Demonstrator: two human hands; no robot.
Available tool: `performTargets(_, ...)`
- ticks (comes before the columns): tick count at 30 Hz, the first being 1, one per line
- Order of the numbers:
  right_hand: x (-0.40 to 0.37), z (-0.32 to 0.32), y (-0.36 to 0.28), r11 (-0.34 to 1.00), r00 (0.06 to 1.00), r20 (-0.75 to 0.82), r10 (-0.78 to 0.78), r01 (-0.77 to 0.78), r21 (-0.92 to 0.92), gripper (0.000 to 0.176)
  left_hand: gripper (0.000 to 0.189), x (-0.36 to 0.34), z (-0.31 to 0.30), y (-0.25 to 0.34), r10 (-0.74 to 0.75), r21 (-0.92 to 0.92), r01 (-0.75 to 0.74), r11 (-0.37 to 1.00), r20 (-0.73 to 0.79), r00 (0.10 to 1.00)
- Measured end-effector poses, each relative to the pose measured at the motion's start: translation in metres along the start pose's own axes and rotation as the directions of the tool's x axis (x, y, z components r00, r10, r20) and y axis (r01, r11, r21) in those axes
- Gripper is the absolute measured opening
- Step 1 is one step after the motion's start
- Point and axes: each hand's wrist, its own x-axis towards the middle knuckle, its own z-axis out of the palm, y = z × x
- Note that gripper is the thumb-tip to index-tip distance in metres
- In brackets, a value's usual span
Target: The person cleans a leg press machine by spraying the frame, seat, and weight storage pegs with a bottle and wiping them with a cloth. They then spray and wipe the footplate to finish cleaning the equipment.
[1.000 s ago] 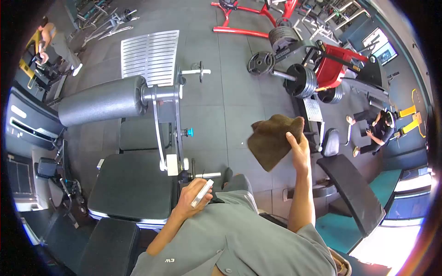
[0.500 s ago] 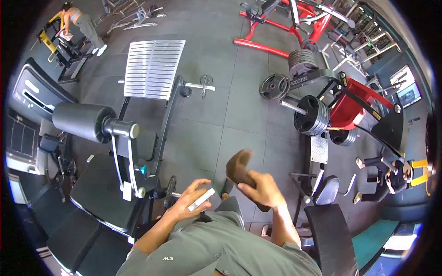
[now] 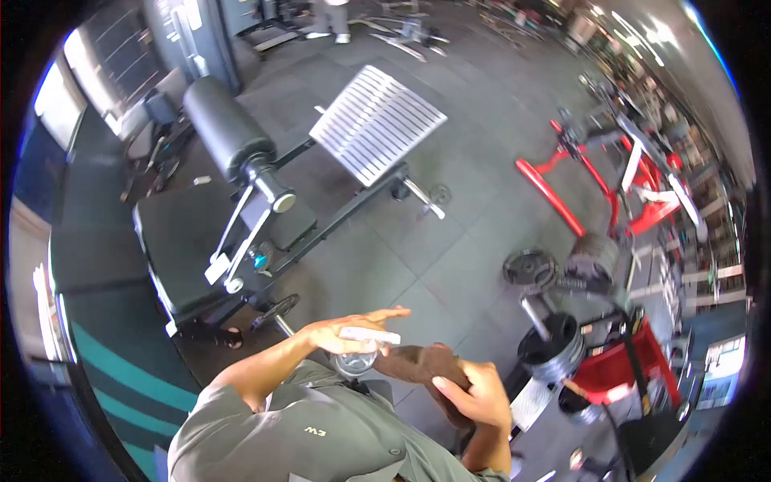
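Observation:
My left hand [image 3: 325,336] is closed around a spray bottle [image 3: 370,334] with a white head and a clear body, held in front of my chest. Some of its fingers stretch forward past the white head. My right hand [image 3: 482,392] grips a brown cloth [image 3: 416,365], thumb on top. One end of the cloth reaches left to the bottle and overlaps its edge in this view; the other end hangs below my right hand. Both hands are close together above the floor.
A machine with a black roller pad [image 3: 227,128] and slatted metal footplate [image 3: 377,124] stands ahead left. To the right are weight plates [image 3: 554,353] on a red-and-black machine [image 3: 634,361]. A red-framed machine [image 3: 550,197] stands farther off. A person's legs [image 3: 331,18] show at the back.
My view has swung left, shifting the machines across it. My hands have come together, with the cloth now beside the spray bottle, whose clear body has come into sight.

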Motion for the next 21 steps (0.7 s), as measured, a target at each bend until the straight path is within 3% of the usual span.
performTargets(1,0.010,-0.017,-0.010,0.999,0.997,0.055,-0.050,0.050,0.002,0.034,0.057,0.006,-0.007,-0.004,0.105,-0.006,-0.105,0.994,0.043,0.994)
performTargets(2,0.023,-0.029,-0.014,0.992,0.998,0.057,-0.029,0.021,0.121,0.030,0.058,0.014,-0.014,-0.005,0.203,0.030,-0.206,0.978,0.079,0.976)
performTargets(5,0.087,-0.054,-0.013,0.909,0.995,0.075,0.069,-0.094,0.406,0.028,0.059,0.027,-0.018,-0.012,0.208,-0.316,-0.185,0.931,0.037,0.978)
performTargets(6,0.114,-0.065,0.014,0.917,0.986,0.145,0.086,-0.136,0.375,0.029,0.060,0.033,-0.021,-0.017,0.223,-0.431,-0.189,0.883,0.031,0.974)
performTargets(7,0.139,-0.071,0.045,0.930,0.975,0.207,0.083,-0.151,0.336,0.028,0.061,0.040,-0.026,-0.020,0.209,-0.431,-0.193,0.882,-0.009,0.978)
performTargets(8,0.158,-0.062,0.057,0.999,0.996,0.075,0.044,-0.046,0.026,0.030,0.061,0.045,-0.034,-0.023,0.193,-0.430,-0.194,0.882,-0.045,0.980)
performTargets(9,0.173,-0.053,0.062,0.956,0.998,-0.038,-0.049,0.036,-0.292,0.034,0.061,0.051,-0.042,-0.026,0.176,-0.430,-0.195,0.882,-0.082,0.981)
performTargets(10,0.183,-0.051,0.065,0.888,0.987,-0.072,-0.140,0.093,-0.451,0.049,0.061,0.056,-0.051,-0.036,0.158,-0.447,-0.195,0.873,-0.119,0.980)
performTargets(11,0.193,-0.054,0.070,0.946,0.992,-0.041,-0.118,0.099,-0.309,0.068,0.058,0.060,-0.060,-0.043,0.130,-0.449,-0.194,0.872,-0.169,0.977)
performTargets(13,0.210,-0.036,0.059,0.984,0.986,0.085,-0.141,0.130,0.125,0.072,0.054,0.071,-0.082,-0.043,0.074,-0.460,-0.188,0.868,-0.255,0.964)
performTargets(14,0.214,-0.023,0.050,0.936,0.977,0.145,-0.158,0.102,0.338,0.074,0.054,0.080,-0.099,-0.055,0.121,-0.322,-0.209,0.923,-0.275,0.954)
performTargets(15,0.215,-0.019,0.047,0.848,0.964,0.207,-0.168,0.034,0.529,0.075,0.053,0.089,-0.113,-0.046,0.148,-0.295,-0.240,0.925,-0.304,0.941)
performTargets(17,0.240,-0.012,0.087,0.966,0.938,0.307,-0.161,0.086,0.245,0.075,0.052,0.099,-0.143,-0.022,0.186,-0.237,-0.275,0.932,-0.341,0.922)
performTargets(18,0.251,-0.011,0.092,0.978,0.948,0.309,-0.075,0.010,0.206,0.063,0.055,0.102,-0.158,-0.018,0.173,-0.223,-0.246,0.943,-0.301,0.938)
performTargets(21,0.300,-0.020,0.104,0.884,0.971,0.189,0.146,-0.214,0.416,0.050,0.053,0.099,-0.204,0.001,0.127,0.023,-0.126,0.992,-0.262,0.957)
